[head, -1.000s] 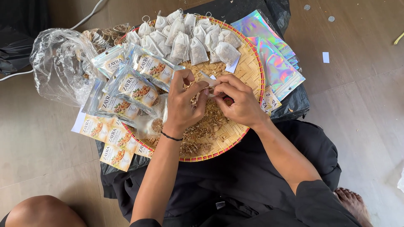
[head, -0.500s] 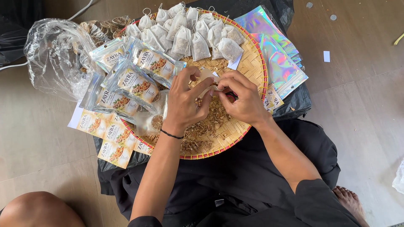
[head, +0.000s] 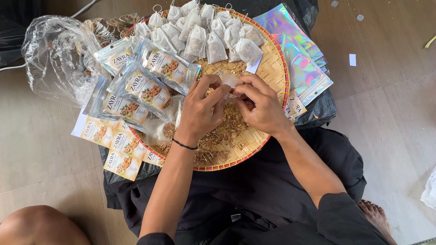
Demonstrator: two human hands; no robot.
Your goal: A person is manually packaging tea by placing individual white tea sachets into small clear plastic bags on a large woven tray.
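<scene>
My left hand (head: 202, 111) and my right hand (head: 261, 106) meet over a round woven bamboo tray (head: 277, 75) and together pinch a small white mesh sachet (head: 229, 80) between their fingertips. Loose dried herb pieces (head: 227, 131) lie on the tray under my hands. Several filled white sachets (head: 204, 31) with drawstrings are piled at the tray's far rim. Clear pouches with printed labels (head: 147, 86) overlap on the tray's left side.
A crumpled clear plastic bag (head: 56, 56) lies at the left. Shiny holographic pouches (head: 299, 59) are stacked at the right of the tray. Paper label cards (head: 113, 145) lie at the lower left. Black cloth (head: 254, 181) covers my lap. A knee (head: 38, 227) shows bottom left.
Both hands have shifted slightly on the tray while working the small sachet between the fingertips. Nothing else has moved.
</scene>
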